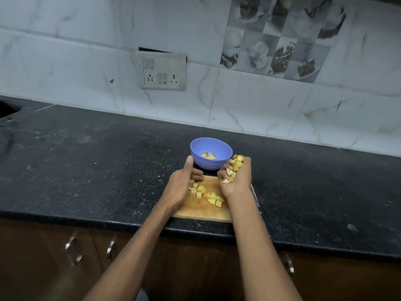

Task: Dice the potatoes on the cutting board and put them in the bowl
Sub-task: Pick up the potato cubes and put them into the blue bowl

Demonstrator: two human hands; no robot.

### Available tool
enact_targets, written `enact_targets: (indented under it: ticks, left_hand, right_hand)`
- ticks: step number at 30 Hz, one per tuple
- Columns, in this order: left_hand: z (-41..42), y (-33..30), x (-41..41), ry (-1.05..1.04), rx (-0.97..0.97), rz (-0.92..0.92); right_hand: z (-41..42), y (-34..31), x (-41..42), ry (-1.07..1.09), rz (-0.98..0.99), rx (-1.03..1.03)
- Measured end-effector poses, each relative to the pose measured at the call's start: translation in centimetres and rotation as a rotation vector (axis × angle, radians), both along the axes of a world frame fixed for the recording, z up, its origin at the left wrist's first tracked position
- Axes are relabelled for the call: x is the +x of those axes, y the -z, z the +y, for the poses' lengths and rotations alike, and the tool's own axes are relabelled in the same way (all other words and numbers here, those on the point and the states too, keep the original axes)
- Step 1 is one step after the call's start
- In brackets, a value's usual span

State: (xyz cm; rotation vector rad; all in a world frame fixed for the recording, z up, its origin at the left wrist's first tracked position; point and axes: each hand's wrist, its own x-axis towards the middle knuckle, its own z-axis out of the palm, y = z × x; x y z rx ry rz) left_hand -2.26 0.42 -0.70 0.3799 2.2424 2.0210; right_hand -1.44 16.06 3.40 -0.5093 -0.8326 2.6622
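- Head view: a wooden cutting board (201, 208) lies at the near edge of a black speckled counter (97, 161), one corner pointing toward the near side
- Bowl (211, 154): blue, upright, on the counter just beyond the far edge of the cutting board; a few potato pieces (208, 155) lie on its bottom
- Right hand (236, 175): raised beside the right rim of the bowl, palm turned toward the left, fingers curled around a handful of diced potato (235, 167); the topmost cubes sit level with the bowl rim, and whether they touch the rim cannot be told
- Left hand (181, 185): on the far left part of the cutting board, set on edge with the palm facing right; thumb straight and pointing toward the bowl, its tip just beside the left wall of the bowl; fingers bent inward against the board, holding nothing
- Loose cubes (206, 194): yellow pieces, some with skin on, scattered over the middle of the cutting board between the two hands; the nearest of them lie against the left palm
- Knife (257, 202): only a thin dark strip shows along the right edge of the cutting board, mostly hidden by the right forearm
- Wall (65, 61): white marbled tiles behind the counter, with a switch and socket plate (163, 71) to the far left of the bowl and a patterned tile panel (280, 35) to the far right
- Cabinet fronts (43, 257): brown, below the counter, with metal handles (72, 249)
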Motion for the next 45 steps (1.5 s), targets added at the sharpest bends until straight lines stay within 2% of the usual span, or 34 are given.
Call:
enact_targets:
  ticks: [6,12,21,24,28,32,35,38,41,45]
  left_hand:
    - [0.0,-0.2,0.2,-0.007,0.006,-0.002]
    - [0.1,-0.1,0.1,-0.016,-0.003,0.001]
    - [-0.1,0.2,-0.4,-0.025,0.03,-0.012]
    - [0.0,0.1,-0.6,-0.032,0.048,-0.017]
    - [0.1,0.3,-0.6,-0.023,0.005,-0.001]
    - [0.2,0.1,-0.4,-0.019,-0.039,0.014]
    - [0.1,-0.1,-0.2,-0.021,-0.036,0.011]
    - [0.1,-0.1,-0.1,-0.021,-0.028,0.008]
    - [0.1,0.0,-0.2,-0.018,-0.03,0.011]
    - [0.0,0.4,-0.5,-0.02,-0.033,0.016]
  right_hand:
    - [0.8,-5.1,-1.4,0.034,0.138,-0.095]
    - [1.0,-8.5,-6.3,0.062,0.094,0.061]
    - [1.7,-6.2,-11.6,-0.011,-0.16,0.511]
    - [1.5,-5.7,-11.8,-0.079,-0.165,0.672]
    - [1.3,-4.9,-12.0,-0.066,-0.184,0.892]
    - [1.3,-4.4,-11.9,-0.031,-0.185,1.173]
    - [1.4,-4.2,-11.4,-0.079,-0.216,1.48]
    - [1.1,-4.4,-10.7,-0.111,-0.273,1.7]
    - [0.8,-4.8,-10.1,-0.073,-0.267,1.792]
    - [1.1,-5.5,-9.3,0.035,-0.195,1.772]
